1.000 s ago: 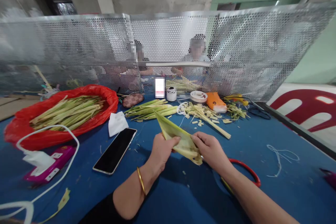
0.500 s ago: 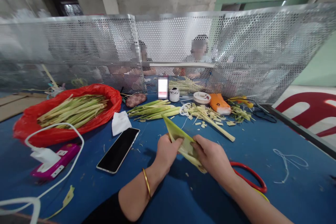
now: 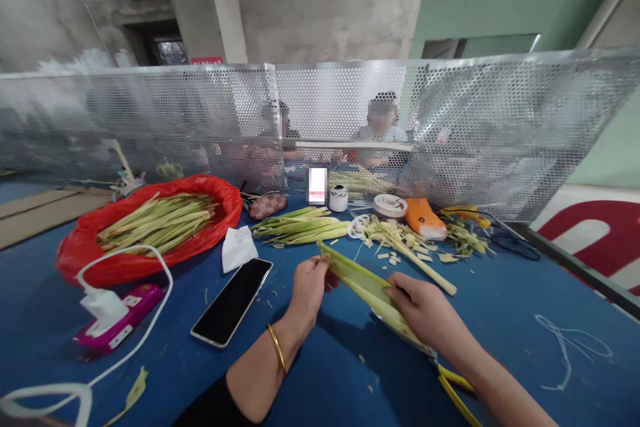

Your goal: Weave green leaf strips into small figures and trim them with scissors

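A long pale-green leaf (image 3: 367,280), folded lengthwise like a trough, stretches between my hands above the blue table. My left hand (image 3: 310,283), with a gold bangle at the wrist, is closed at the leaf's upper left end, thumb and fingers pinching its edge. My right hand (image 3: 420,307) grips the leaf's side farther along, fingers partly hidden behind it. Beneath the leaf and my right forearm are scissors with yellow handles (image 3: 457,392); part of a metal blade shows under the leaf. Green stalks (image 3: 297,227) lie bundled just beyond my hands.
On the left are a red plastic bag (image 3: 225,203) of stalks, a phone (image 3: 233,303), a tissue (image 3: 239,248) and a purple power strip (image 3: 120,323) with a white cable. Trimmings (image 3: 395,233), a tape roll (image 3: 390,207) and an orange packet (image 3: 425,219) stand before a perforated metal screen (image 3: 345,90); people sit behind it.
The leaf has been opened out longer and flatter between my hands. My left hand has moved to its tip, and my right hand slightly right and down. The view has tilted up.
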Tool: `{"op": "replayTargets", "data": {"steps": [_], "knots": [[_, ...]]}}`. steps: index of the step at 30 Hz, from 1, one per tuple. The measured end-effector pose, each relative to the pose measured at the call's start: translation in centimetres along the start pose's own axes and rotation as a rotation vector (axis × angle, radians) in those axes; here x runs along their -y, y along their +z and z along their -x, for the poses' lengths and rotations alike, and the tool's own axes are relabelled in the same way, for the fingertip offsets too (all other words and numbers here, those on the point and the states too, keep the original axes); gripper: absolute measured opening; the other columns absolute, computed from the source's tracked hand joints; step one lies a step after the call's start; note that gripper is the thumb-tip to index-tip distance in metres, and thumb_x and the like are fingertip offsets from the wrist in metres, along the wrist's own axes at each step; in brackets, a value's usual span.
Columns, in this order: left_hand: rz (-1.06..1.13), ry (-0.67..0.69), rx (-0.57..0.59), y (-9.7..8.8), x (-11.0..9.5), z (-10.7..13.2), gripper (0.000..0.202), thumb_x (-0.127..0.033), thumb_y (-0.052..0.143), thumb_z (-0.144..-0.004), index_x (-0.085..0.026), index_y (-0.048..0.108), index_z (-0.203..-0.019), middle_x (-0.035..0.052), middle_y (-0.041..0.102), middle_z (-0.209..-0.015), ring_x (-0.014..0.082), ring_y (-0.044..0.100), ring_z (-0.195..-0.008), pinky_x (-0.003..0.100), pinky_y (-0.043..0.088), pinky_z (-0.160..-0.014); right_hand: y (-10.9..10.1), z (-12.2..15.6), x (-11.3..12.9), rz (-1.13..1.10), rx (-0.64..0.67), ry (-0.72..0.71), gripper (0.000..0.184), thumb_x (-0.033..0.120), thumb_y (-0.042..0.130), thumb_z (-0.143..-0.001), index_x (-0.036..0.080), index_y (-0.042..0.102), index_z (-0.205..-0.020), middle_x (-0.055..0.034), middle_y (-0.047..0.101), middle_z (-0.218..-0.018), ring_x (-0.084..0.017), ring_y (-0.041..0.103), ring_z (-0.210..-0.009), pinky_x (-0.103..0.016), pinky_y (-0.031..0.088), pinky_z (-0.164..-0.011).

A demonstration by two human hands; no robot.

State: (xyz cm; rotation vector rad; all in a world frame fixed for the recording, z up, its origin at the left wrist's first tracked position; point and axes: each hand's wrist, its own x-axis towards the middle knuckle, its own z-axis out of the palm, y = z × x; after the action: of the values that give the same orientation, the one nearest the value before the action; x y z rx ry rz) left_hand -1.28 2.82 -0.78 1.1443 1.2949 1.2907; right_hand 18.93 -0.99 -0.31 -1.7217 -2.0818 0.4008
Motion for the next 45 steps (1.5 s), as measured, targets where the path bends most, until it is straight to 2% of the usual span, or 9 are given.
{"op": "replayTargets", "data": {"steps": [4,8,13,17,26,32,36,39,45], "knots": [[-0.092,0.074,-0.174,-0.2,0.5,-0.3,0.029,-0.038,0.064,-0.072,-0.016,0.058,-0.091,0.0067,0.066,-0.086,0.0180,0.063,-0.069,0.028,0.048,-0.058,0.1,-0.2,0.3,0.048,-0.032,0.044,0.022,0.029,0.040,-0.091,0.023,0.044,-0.070,0.0012,0.055,-0.062,-0.017,0.050,-0.061,-0.025,0.026,-0.055],[-0.435,0.561,-0.433,-0.6,0.1,0.3,0.028,-0.017,0.067,-0.070,-0.019,0.056,-0.096,0.0091,0.062,-0.103,0.0241,0.060,-0.098,0.038,0.050,-0.080,0.3,-0.1,0.8,0.074,-0.023,0.038,0.023,0.030,0.042,-0.092,0.023,0.048,-0.072,0.0012,0.057,-0.061,-0.016,0.051,-0.059,-0.025,0.025,-0.054],[-0.776,0.982,0.069,-0.3,-0.7,1.7,0.020,-0.018,0.058,-0.085,-0.024,0.063,-0.103,0.0029,0.069,-0.103,0.0206,0.059,-0.104,0.042,0.034,-0.105,0.4,0.2,1.1,0.085,-0.023,-0.057,0.021,0.028,0.045,-0.092,0.022,0.058,-0.076,-0.0006,0.065,-0.068,-0.018,0.058,-0.066,-0.025,0.028,-0.056],[-0.965,0.741,0.412,0.1,-0.5,2.2,0.015,-0.028,0.054,-0.090,-0.025,0.068,-0.093,0.0007,0.072,-0.089,0.0190,0.064,-0.085,0.034,0.041,-0.089,0.0,0.2,1.3,0.010,-0.057,-0.143,0.014,0.025,0.050,-0.088,0.023,0.064,-0.086,-0.0019,0.070,-0.086,-0.019,0.063,-0.078,-0.025,0.036,-0.064],[-0.930,0.455,0.246,-0.2,-1.4,2.0,0.018,-0.025,0.047,-0.089,-0.024,0.065,-0.087,0.0015,0.070,-0.088,0.0190,0.062,-0.084,0.027,0.037,-0.072,0.1,-0.6,-0.7,-0.469,-0.066,0.137,0.015,0.029,0.049,-0.082,0.021,0.056,-0.072,0.0035,0.059,-0.059,-0.014,0.057,-0.053,-0.023,0.041,-0.052],[-0.776,0.297,0.451,0.0,-1.2,2.0,0.026,-0.034,0.045,-0.088,-0.025,0.069,-0.088,-0.0002,0.068,-0.069,0.0181,0.063,-0.065,0.025,0.037,-0.062,-1.2,-0.4,0.8,-0.270,-0.100,0.050,0.025,0.033,0.041,-0.090,0.021,0.060,-0.078,0.0000,0.065,-0.064,-0.017,0.062,-0.062,-0.025,0.041,-0.058],[-0.756,0.256,0.388,-0.3,-1.2,1.6,0.028,-0.036,0.044,-0.088,-0.023,0.068,-0.081,-0.0021,0.061,-0.055,0.0170,0.060,-0.054,0.025,0.036,-0.058,-3.0,2.1,-0.9,0.018,-0.140,0.073,0.025,0.028,0.047,-0.087,0.020,0.058,-0.108,-0.0082,0.070,-0.095,-0.023,0.066,-0.084,-0.031,0.044,-0.070],[-0.792,0.261,0.317,-0.4,-1.5,1.4,0.028,-0.036,0.045,-0.088,-0.023,0.068,-0.080,-0.0011,0.062,-0.055,0.0178,0.060,-0.057,0.025,0.034,-0.058,-3.1,5.8,-3.3,0.250,0.007,0.073,0.024,0.019,0.058,-0.074,0.020,0.064,-0.097,-0.0093,0.069,-0.088,-0.026,0.065,-0.077,-0.033,0.045,-0.064],[-0.863,0.257,0.266,-0.1,-1.8,1.7,0.026,-0.035,0.047,-0.088,-0.024,0.070,-0.084,0.0005,0.064,-0.057,0.0176,0.060,-0.058,0.025,0.031,-0.057,-1.7,9.4,-5.0,0.333,0.090,0.043,0.065,0.002,0.051,-0.062,0.018,0.060,-0.124,-0.0127,0.067,-0.100,-0.027,0.066,-0.088,-0.034,0.050,-0.076]]}}
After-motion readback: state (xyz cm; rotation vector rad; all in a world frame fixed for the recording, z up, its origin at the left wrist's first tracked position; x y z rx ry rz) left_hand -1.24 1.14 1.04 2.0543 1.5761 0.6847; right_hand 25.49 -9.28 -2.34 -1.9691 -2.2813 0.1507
